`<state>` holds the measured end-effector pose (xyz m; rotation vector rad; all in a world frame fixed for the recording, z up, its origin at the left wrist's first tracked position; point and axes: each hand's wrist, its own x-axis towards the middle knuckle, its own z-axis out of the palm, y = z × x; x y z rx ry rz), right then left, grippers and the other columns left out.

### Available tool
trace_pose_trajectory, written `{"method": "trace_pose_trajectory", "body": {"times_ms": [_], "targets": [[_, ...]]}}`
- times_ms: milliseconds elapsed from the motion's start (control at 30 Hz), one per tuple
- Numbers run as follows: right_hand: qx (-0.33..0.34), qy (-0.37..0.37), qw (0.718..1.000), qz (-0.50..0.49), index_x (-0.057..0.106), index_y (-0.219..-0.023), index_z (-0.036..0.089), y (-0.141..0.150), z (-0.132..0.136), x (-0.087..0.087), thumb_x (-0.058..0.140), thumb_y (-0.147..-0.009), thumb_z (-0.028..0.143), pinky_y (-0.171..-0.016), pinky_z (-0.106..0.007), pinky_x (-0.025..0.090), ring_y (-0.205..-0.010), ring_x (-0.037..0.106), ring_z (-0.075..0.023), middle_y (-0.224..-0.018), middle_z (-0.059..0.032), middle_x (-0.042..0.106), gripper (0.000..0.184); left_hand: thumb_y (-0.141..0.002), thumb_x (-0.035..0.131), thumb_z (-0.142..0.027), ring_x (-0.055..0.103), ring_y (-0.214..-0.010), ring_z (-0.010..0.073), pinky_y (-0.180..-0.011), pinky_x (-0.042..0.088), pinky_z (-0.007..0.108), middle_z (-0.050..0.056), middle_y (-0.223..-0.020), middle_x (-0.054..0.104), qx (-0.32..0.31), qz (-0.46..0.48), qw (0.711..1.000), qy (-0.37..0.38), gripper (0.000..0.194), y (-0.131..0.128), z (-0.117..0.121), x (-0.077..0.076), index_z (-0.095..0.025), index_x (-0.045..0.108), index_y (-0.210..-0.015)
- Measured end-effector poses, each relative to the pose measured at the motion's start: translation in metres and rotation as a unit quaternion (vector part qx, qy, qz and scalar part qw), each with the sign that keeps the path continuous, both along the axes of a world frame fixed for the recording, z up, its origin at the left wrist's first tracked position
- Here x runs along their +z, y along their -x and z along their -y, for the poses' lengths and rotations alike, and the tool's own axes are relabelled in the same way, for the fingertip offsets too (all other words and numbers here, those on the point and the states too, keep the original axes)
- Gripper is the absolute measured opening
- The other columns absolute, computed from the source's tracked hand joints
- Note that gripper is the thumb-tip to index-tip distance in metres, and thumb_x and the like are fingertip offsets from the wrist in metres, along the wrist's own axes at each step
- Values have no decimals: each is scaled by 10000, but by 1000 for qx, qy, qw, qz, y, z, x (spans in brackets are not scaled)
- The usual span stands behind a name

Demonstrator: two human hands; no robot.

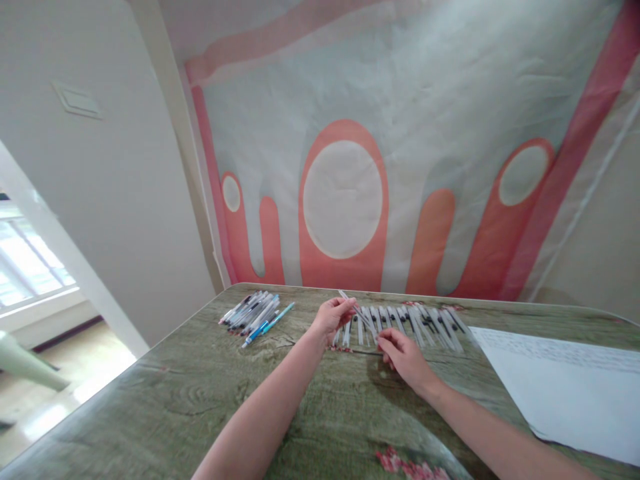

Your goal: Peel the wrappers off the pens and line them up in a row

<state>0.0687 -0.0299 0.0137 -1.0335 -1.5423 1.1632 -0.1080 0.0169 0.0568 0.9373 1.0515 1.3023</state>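
Note:
A clear, slim pen barrel slants between my two hands, above a row of similar pieces. My left hand pinches it near its upper part, thumb and fingers closed. At its lower end, the fingertips of my right hand are pressed together on it; the exact contact is small and blurred. Behind and to the right, a row of clear pen barrels with black parts lies side by side on the table. A thin dark stick-like piece lies just in front of the row, partly behind my right hand.
A pile of assorted pens lies at the back left, with a blue pen and a turquoise pen beside it. A large written sheet of paper covers the right side of the wood-patterned table. A wall with a printed covering stands behind.

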Motion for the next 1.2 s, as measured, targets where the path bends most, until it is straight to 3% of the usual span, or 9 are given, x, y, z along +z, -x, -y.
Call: {"method": "trace_pose_trajectory", "body": {"times_ms": [133,233,333,433,500,633,767,1033,1200], "targets": [[0,2,1000,8,545,-809,176,-1,-1,-2,467,-755,393,-425,-193,347,-458,458,-83,-607,25,538,236,-515,704,-411,530,-546,63,-489,377,160,28,-696,619,27,8,1000,-6,351,4,-3,3,-126,563,-664],[-1,3,1000,5,545,-772,176,0,-2,-3,474,-748,403,-425,-194,347,-450,453,-83,-585,29,526,239,-535,676,-448,538,-577,67,-497,370,156,37,-722,618,155,33,986,-59,395,15,-7,12,-123,582,-738],[-2,3,1000,-1,546,-746,177,0,-3,-4,481,-741,424,-426,-196,347,-447,449,-85,-567,31,519,256,-552,648,-480,538,-591,57,-513,376,152,28,-742,606,295,69,945,-120,430,31,-10,23,-129,573,-789],[-6,8,1000,-12,543,-749,174,0,-4,-5,485,-739,441,-419,-195,341,-443,442,-83,-576,27,525,273,-571,633,-482,529,-578,44,-521,387,148,8,-721,591,346,92,922,-146,414,41,-13,28,-137,566,-791],[-7,12,1000,-21,537,-755,173,0,-5,-5,483,-745,442,-409,-193,333,-437,434,-80,-582,25,523,275,-582,635,-465,539,-583,50,-526,400,152,16,-716,599,320,90,934,-131,394,40,-13,25,-133,572,-783],[-10,23,999,-40,526,-759,178,0,-5,-4,475,-753,447,-389,-188,320,-434,423,-78,-584,27,512,274,-578,686,-363,586,-618,101,-578,462,206,80,-726,629,126,72,989,-12,327,20,-9,12,-98,596,-746],[-15,39,997,-60,512,-762,184,0,-5,-3,475,-749,457,-366,-185,302,-419,404,-76,-580,31,504,276,-591,697,-283,609,-657,126,-647,490,237,100,-754,644,21,73,997,28,272,-6,-1,5,-90,607,-760],[5,-5,1000,6,537,-724,172,0,-7,-7,472,-756,446,-390,-188,307,-402,408,-72,-535,35,505,283,-575,700,-262,599,-623,110,-597,476,201,82,-728,651,-7,59,998,28,243,-19,9,2,-103,616,-739],[27,-24,998,43,565,-740,164,-1,-3,-2,454,-761,454,-410,-196,324,-416,419,-76,-566,19,538,312,-579,678,-304,580,-616,101,-600,461,203,61,-709,644,20,26,999,-2,246,-7,1,7,-118,625,-730]]}}
